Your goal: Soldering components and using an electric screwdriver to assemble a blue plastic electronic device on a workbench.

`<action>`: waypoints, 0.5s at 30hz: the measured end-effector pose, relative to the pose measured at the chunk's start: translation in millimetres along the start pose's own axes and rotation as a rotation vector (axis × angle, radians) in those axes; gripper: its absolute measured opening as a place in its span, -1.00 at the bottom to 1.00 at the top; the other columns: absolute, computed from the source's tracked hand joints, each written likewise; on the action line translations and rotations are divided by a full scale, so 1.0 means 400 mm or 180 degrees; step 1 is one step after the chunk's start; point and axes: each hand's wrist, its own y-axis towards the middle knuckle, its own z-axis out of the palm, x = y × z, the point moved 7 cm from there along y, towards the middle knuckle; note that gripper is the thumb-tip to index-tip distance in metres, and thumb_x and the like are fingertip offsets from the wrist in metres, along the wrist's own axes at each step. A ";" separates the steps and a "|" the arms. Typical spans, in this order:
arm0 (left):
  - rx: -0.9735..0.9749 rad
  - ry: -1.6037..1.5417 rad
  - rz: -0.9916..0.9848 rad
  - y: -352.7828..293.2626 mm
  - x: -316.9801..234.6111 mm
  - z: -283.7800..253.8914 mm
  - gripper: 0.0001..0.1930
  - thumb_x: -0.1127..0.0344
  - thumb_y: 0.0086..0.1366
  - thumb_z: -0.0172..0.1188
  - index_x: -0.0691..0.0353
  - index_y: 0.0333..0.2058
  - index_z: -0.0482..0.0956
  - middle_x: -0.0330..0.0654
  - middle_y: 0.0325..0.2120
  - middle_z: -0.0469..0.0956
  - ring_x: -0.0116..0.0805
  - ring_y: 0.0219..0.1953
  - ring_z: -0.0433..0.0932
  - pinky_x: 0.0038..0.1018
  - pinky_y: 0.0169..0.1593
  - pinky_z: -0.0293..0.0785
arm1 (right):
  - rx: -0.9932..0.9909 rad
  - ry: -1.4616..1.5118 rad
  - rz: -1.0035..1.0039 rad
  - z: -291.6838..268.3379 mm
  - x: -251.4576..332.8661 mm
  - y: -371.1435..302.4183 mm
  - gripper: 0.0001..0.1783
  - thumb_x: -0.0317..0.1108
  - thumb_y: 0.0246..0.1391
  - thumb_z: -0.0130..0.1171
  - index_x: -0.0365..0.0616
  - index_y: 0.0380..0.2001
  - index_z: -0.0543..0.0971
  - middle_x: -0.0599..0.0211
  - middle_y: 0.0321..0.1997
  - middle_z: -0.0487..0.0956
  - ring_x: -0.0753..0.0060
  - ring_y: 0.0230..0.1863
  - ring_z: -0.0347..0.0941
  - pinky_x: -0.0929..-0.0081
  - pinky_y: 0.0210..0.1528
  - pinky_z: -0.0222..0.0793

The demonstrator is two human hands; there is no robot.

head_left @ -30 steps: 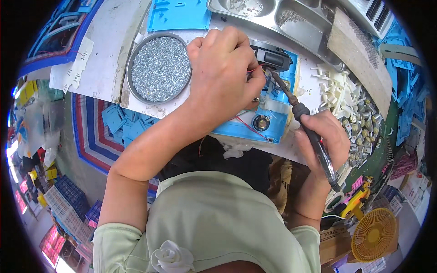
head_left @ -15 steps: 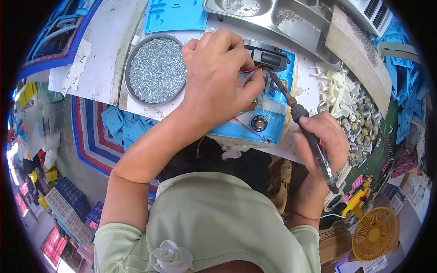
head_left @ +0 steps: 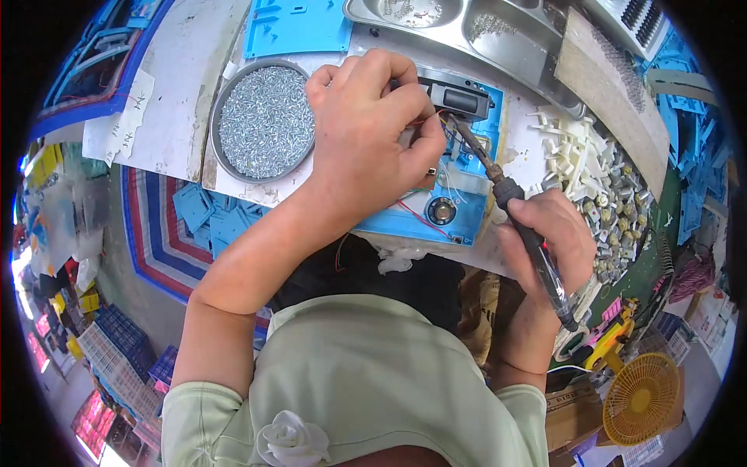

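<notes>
1. A blue plastic housing [head_left: 412, 226] is lying open along the near edge of the white tabletop [head_left: 498, 257], to the right of a round dish. A black module [head_left: 463, 101] with a dark window is sitting at its far end.
2. The left hand [head_left: 373, 128] is bending over the housing's left side, its fingers bunching where a red wire [head_left: 418, 212] is showing lower down; the fingertips are partly hidden, so whether they are pinching a wire cannot be told.
3. The right hand [head_left: 560, 241] is clamping its fingers around the black handle of a soldering iron [head_left: 510, 194], whose tip is pointing in beside the module's near side; whether it is touching cannot be told.
4. Progress, as a judgement: the work is standing partway. A round speaker [head_left: 442, 210] is already resting in the housing's near right corner with wiring around it; the inside is lying exposed, with no cover on, and the joint at the iron's tip is not showing as finished.
5. The grey dish [head_left: 261, 178], left of the housing, is holding a heap of small silvery metal pieces [head_left: 264, 121].
6. A steel compartment tray [head_left: 443, 35], at the tabletop's far side, is holding scattered small bits in two compartments.
7. Beyond the near left edge, a striped bag [head_left: 152, 226] is holding flat blue pieces [head_left: 191, 206].
</notes>
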 end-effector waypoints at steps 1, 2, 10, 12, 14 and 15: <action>-0.0020 -0.0008 0.0020 0.000 0.000 0.000 -0.91 0.37 -0.04 0.39 0.13 -0.52 0.64 -0.30 -0.35 0.50 -0.36 -0.32 0.50 -0.30 -0.06 0.21 | 0.0011 -0.0013 -0.0010 0.000 0.000 0.000 -0.57 -0.56 -0.18 0.50 -0.20 -0.15 0.64 0.25 -0.49 0.59 0.24 -0.52 0.47 0.39 -0.46 0.37; -0.0040 -0.0015 0.0041 -0.001 0.002 0.001 -0.91 0.37 -0.04 0.39 0.12 -0.52 0.64 -0.30 -0.34 0.50 -0.36 -0.32 0.49 -0.31 -0.06 0.21 | 0.0021 -0.0026 -0.0020 0.000 0.000 0.000 -0.57 -0.56 -0.18 0.50 -0.20 -0.15 0.64 0.25 -0.49 0.59 0.24 -0.52 0.48 0.39 -0.46 0.37; -0.0023 0.0081 0.0105 -0.001 -0.007 0.000 -0.90 0.37 -0.05 0.39 0.11 -0.51 0.64 -0.30 -0.33 0.50 -0.37 -0.30 0.50 -0.30 -0.03 0.19 | -0.0041 0.0000 0.0015 -0.002 0.003 0.002 -0.58 -0.57 -0.18 0.50 -0.18 -0.16 0.65 0.25 -0.50 0.59 0.24 -0.53 0.47 0.39 -0.46 0.37; 0.0005 0.0079 0.0123 0.001 -0.005 0.003 -0.90 0.37 -0.05 0.39 0.11 -0.51 0.64 -0.31 -0.33 0.50 -0.36 -0.29 0.50 -0.30 -0.02 0.18 | -0.0054 0.0010 0.0011 -0.002 0.003 0.002 -0.58 -0.58 -0.18 0.50 -0.19 -0.17 0.64 0.26 -0.50 0.59 0.24 -0.53 0.47 0.39 -0.46 0.37; 0.0010 0.0123 0.0116 0.002 -0.005 0.004 -0.89 0.37 -0.05 0.40 0.11 -0.51 0.64 -0.31 -0.32 0.50 -0.36 -0.28 0.50 -0.29 -0.01 0.18 | -0.0064 0.0016 0.0008 -0.002 0.002 0.002 -0.58 -0.58 -0.18 0.50 -0.19 -0.17 0.64 0.26 -0.49 0.59 0.24 -0.53 0.47 0.39 -0.46 0.37; 0.0012 0.0146 0.0113 0.002 -0.006 0.004 -0.89 0.37 -0.05 0.40 0.11 -0.50 0.65 -0.31 -0.32 0.50 -0.35 -0.28 0.50 -0.29 -0.01 0.18 | -0.0065 0.0015 -0.0002 -0.001 0.002 0.003 -0.59 -0.58 -0.18 0.50 -0.19 -0.17 0.64 0.26 -0.49 0.59 0.24 -0.53 0.47 0.40 -0.46 0.37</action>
